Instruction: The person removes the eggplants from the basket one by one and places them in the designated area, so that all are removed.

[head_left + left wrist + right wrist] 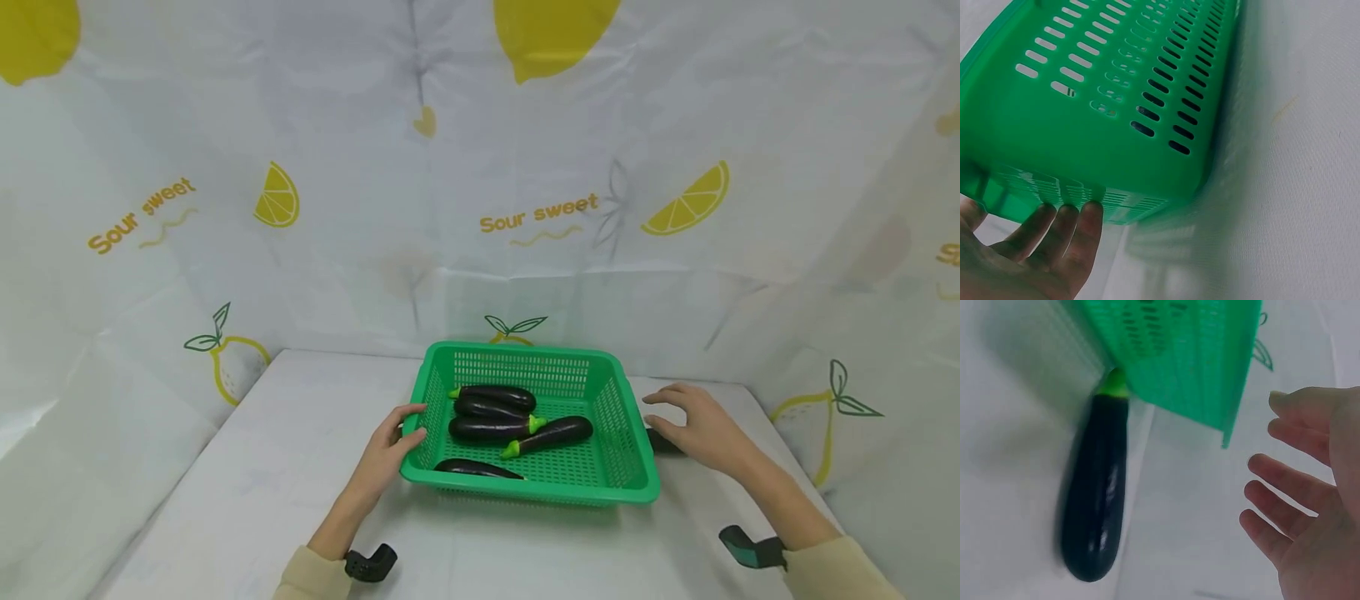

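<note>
My left hand [382,454] holds the left rim of a green plastic basket [540,488], with the thumb at the rim. In the left wrist view its fingers [1085,234] lie against the basket's slotted outer wall. Several dark purple eggplants [491,429] with green stem ends lie inside the basket. Just off the right rim is my right hand [701,425], fingers spread and gently bent, holding nothing. Below that hand, one more eggplant [1096,494] lies outside the basket, its green stem end toward the basket wall; the hand partly hides it in the head view.
The basket stands on a white-covered table [247,467]. A white sheet [360,208] printed with lemons and lettering hangs behind and at both sides. Black bands with camera mounts [371,564] sit on both wrists.
</note>
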`<state>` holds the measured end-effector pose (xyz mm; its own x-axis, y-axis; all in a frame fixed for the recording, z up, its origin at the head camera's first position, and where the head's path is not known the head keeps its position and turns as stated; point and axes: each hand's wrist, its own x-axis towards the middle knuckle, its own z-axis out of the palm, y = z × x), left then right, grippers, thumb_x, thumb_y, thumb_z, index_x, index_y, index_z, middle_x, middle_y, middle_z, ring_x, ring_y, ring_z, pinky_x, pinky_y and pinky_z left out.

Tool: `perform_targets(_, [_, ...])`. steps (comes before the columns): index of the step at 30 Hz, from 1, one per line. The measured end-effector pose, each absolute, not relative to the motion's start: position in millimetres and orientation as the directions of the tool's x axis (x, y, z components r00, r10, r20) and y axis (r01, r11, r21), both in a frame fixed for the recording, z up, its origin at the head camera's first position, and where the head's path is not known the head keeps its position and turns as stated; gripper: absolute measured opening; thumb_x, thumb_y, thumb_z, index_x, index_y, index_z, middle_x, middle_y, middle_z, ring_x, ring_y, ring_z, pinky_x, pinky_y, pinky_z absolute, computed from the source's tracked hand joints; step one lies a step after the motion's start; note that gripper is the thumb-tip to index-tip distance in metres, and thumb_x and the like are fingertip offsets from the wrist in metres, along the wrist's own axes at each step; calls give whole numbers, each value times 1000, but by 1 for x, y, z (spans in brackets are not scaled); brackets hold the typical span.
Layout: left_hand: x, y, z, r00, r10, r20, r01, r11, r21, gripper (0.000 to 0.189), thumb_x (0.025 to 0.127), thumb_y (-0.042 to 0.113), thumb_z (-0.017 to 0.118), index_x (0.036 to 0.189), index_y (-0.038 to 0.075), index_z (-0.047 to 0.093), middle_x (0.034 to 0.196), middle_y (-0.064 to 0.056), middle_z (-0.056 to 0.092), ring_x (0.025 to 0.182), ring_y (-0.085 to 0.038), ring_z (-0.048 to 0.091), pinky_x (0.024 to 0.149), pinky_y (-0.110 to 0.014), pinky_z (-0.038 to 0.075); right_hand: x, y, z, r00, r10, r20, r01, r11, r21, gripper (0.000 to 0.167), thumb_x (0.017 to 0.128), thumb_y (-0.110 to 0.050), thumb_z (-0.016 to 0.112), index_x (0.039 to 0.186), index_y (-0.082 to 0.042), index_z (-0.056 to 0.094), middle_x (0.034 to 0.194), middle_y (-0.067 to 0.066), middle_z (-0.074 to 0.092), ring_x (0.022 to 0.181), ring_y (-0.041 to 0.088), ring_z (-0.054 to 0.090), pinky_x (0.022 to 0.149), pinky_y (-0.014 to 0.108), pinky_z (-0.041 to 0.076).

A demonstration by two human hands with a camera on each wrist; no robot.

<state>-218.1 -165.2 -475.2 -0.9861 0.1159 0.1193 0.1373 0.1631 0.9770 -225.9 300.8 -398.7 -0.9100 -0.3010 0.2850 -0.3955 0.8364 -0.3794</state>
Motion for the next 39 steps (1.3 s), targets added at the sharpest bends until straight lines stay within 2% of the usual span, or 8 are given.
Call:
perform_targets(14, [-222, -166, -477, -985, 114, 131, 148, 164, 975, 44, 103, 22, 62, 145, 13, 53, 156, -11, 42, 139, -32, 47, 107, -52, 39, -227, 253, -380, -897, -323, 302, -425, 820, -385, 36, 95, -22, 72, 124, 0, 69, 125, 23, 62, 118, 46, 57, 95, 63, 46])
perform_targets(25, [-222, -167, -477, -985, 117, 124, 142, 161, 977, 44, 103, 21, 62, 146, 12, 53, 156, -12, 43, 138, -33, 47, 107, -52, 39, -232, 222, -390, -896, -375, 239, -440, 822, -360, 40, 97, -28, 71, 126, -2, 68, 126, 19, 62, 118, 41, 57, 91, 59, 50])
perform_targets(30, [-221, -167, -478, -985, 121, 122, 140, 157, 978, 46, 102, 25, 63, 145, 14, 53, 156, -12, 42, 139, -32, 46, 108, -53, 39, -235, 210, -398, -893, -394, 217, -448, 829, -334, 37, 95, -27, 73, 123, -4, 70, 122, 15, 62, 115, 39, 59, 88, 55, 52])
perform_targets(39, [-221, -166, -478, -985, 123, 118, 137, 158, 978, 44, 103, 24, 63, 145, 14, 54, 156, -12, 42, 138, -33, 47, 107, -51, 40, -240, 192, -410, -893, -424, 152, -450, 845, -290, 37, 94, -28, 75, 123, -6, 70, 123, 13, 63, 114, 37, 59, 92, 54, 51])
